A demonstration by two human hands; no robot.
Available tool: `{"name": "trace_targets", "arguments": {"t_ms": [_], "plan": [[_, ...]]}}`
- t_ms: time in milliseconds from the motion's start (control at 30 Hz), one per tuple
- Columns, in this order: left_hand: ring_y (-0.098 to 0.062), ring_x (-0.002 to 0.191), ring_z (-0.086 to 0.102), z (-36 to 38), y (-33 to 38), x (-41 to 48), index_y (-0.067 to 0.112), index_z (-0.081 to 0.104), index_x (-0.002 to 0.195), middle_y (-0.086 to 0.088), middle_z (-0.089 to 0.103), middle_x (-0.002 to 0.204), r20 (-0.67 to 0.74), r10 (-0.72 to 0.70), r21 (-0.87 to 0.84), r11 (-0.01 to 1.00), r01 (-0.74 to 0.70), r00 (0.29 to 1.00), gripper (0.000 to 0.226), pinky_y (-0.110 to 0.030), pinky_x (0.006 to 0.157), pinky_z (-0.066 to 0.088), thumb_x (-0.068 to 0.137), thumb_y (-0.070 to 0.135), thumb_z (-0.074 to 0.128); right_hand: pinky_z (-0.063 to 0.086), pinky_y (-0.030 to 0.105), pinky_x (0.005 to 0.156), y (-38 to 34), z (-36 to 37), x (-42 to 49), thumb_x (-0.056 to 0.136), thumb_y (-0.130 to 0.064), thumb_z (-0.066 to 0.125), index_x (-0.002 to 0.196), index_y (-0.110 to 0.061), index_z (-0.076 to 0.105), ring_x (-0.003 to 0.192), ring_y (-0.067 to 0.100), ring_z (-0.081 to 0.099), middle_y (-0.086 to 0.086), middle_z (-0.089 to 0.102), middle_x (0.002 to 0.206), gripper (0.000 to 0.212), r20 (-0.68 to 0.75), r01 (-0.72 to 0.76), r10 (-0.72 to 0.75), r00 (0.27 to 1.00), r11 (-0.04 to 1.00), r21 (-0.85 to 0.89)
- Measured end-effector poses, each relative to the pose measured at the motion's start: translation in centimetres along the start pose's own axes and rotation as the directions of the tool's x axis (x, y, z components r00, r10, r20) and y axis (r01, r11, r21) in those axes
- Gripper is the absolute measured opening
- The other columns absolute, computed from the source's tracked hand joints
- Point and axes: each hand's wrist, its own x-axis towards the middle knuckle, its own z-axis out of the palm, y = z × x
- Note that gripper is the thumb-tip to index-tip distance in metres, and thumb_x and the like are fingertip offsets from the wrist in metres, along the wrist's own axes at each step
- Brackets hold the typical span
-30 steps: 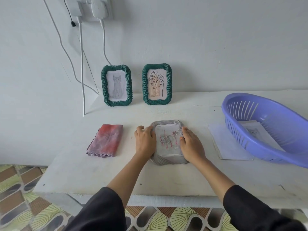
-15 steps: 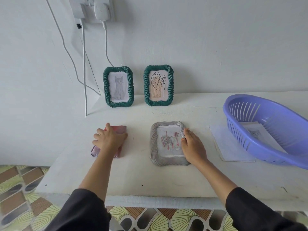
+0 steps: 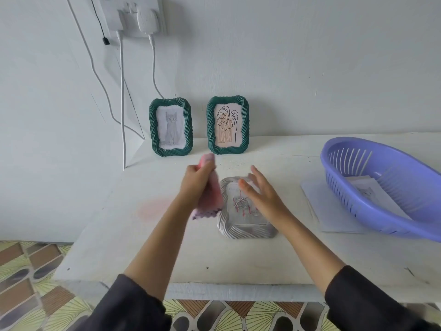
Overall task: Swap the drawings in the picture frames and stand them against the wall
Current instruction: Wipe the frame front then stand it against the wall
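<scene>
A grey ribbed picture frame [image 3: 241, 229] lies flat on the white table [image 3: 167, 256], with a red-lined drawing under its glass. My left hand [image 3: 198, 182] grips a pink cloth [image 3: 211, 199] and holds it in the air just left of the frame. My right hand [image 3: 259, 191] hovers over the frame's right side with its fingers spread and straight. Two green frames stand against the wall: one with a cat drawing [image 3: 170, 130], one with a leaf drawing [image 3: 228, 125].
A purple plastic basket [image 3: 381, 187] with paper sheets inside sits at the right, on top of a white sheet [image 3: 331, 211]. White cables [image 3: 123, 103] hang from a wall socket at the upper left. The table's front edge is near me, above patterned floor tiles.
My left hand picked the pink cloth up from the table and carried it right, next to the grey frame. My right hand lifted off the frame and opened.
</scene>
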Motion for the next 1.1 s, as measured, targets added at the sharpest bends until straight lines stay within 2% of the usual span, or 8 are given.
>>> {"name": "trace_targets", "arguments": {"t_ms": [100, 200, 267, 333, 433, 633, 867, 1100], "plan": [[-0.028, 0.111, 0.058, 3.3, 2.1, -1.0, 0.004, 0.048, 0.128, -0.014, 0.058, 0.125, 0.249, -0.032, -0.117, 0.991, 0.062, 0.968, 0.089, -0.040, 0.098, 0.046, 0.068, 0.069, 0.056, 0.045, 0.030, 0.099, -1.8, 1.2, 0.3, 0.085, -0.024, 0.062, 0.131, -0.018, 0.045, 0.118, 0.020, 0.056, 0.007, 0.060, 0.125, 0.049, 0.067, 0.002, -0.024, 0.997, 0.948, 0.318], [-0.029, 0.132, 0.039, 4.5, 2.4, -0.9, 0.020, 0.040, 0.139, -0.009, 0.041, 0.142, 0.193, -0.032, -0.162, 0.985, 0.064, 0.981, 0.086, -0.047, 0.113, 0.029, 0.074, 0.076, 0.035, 0.052, 0.023, 0.074, -2.5, 0.7, 0.8, 0.083, 0.000, 0.059, 0.099, -0.016, 0.058, 0.088, 0.023, 0.062, 0.004, 0.065, 0.088, 0.023, -0.178, 0.066, -0.012, 0.984, 0.951, 0.302], [-0.028, 0.139, 0.025, 4.3, 0.8, -0.7, 0.023, 0.033, 0.143, -0.007, 0.031, 0.148, 0.032, 0.061, 0.090, 0.994, -0.064, 0.998, 0.068, -0.043, 0.115, 0.019, 0.088, 0.062, 0.033, 0.046, 0.015, 0.060, -2.6, -0.4, 1.3, 0.085, 0.004, 0.051, 0.100, -0.016, 0.058, 0.079, 0.021, 0.059, 0.005, 0.063, 0.086, 0.026, -0.314, 0.116, -0.054, 0.948, 0.976, 0.184], [-0.029, 0.140, 0.020, 3.8, -1.8, -0.7, 0.021, 0.028, 0.145, -0.008, 0.027, 0.151, -0.012, 0.188, 0.444, 0.881, -0.163, 0.982, 0.054, -0.042, 0.114, 0.017, 0.097, 0.044, 0.033, 0.043, 0.018, 0.067, -2.1, -1.9, 2.3, 0.086, 0.003, 0.045, 0.117, -0.013, 0.056, 0.093, 0.022, 0.060, 0.006, 0.064, 0.103, 0.036, -0.383, 0.152, -0.183, 0.906, 0.982, -0.111], [-0.027, 0.140, 0.022, 4.0, -5.2, -0.2, 0.026, 0.031, 0.144, -0.002, 0.031, 0.151, 0.072, 0.214, 0.648, 0.732, -0.209, 0.974, 0.046, -0.043, 0.114, 0.018, 0.099, 0.035, 0.030, 0.046, 0.034, 0.086, 0.2, -3.1, 4.1, 0.086, 0.005, 0.041, 0.136, -0.017, 0.042, 0.108, 0.033, 0.057, 0.013, 0.061, 0.120, 0.054, -0.222, 0.129, -0.326, 0.919, 0.781, -0.611], [-0.021, 0.139, 0.026, 4.0, -6.7, 0.2, 0.030, 0.034, 0.143, 0.007, 0.036, 0.150, 0.098, 0.292, 0.720, 0.639, -0.270, 0.951, 0.043, -0.037, 0.113, 0.016, 0.100, 0.031, 0.027, 0.010, 0.039, 0.117, 4.2, -0.8, 4.6, 0.090, -0.002, 0.039, 0.142, -0.026, 0.032, 0.145, 0.019, 0.014, 0.003, 0.021, 0.155, 0.058, 0.197, 0.233, -0.124, 0.973, 0.497, -0.836], [-0.021, 0.139, 0.026, 3.8, -6.8, 0.1, 0.031, 0.033, 0.143, 0.008, 0.035, 0.151, 0.101, 0.302, 0.731, 0.624, -0.277, 0.948, 0.044, -0.035, 0.113, 0.015, 0.100, 0.029, 0.028, 0.010, 0.023, 0.112, 4.5, -1.2, 0.3, 0.087, 0.000, 0.038, 0.137, -0.018, 0.042, 0.141, 0.014, 0.027, 0.002, 0.035, 0.149, 0.053, 0.419, 0.505, -0.283, 0.863, 0.487, -0.712], [-0.021, 0.140, 0.024, 3.8, -7.0, 0.4, 0.034, 0.030, 0.144, 0.011, 0.032, 0.152, 0.122, 0.293, 0.756, 0.591, -0.280, 0.948, 0.044, -0.036, 0.114, 0.015, 0.100, 0.031, 0.025, 0.003, 0.016, 0.112, 4.6, -5.6, -0.7, 0.092, -0.001, 0.037, 0.138, -0.028, 0.039, 0.138, -0.005, 0.017, -0.015, 0.031, 0.149, 0.053, 0.470, 0.478, -0.154, 0.869, 0.508, -0.717]]}}
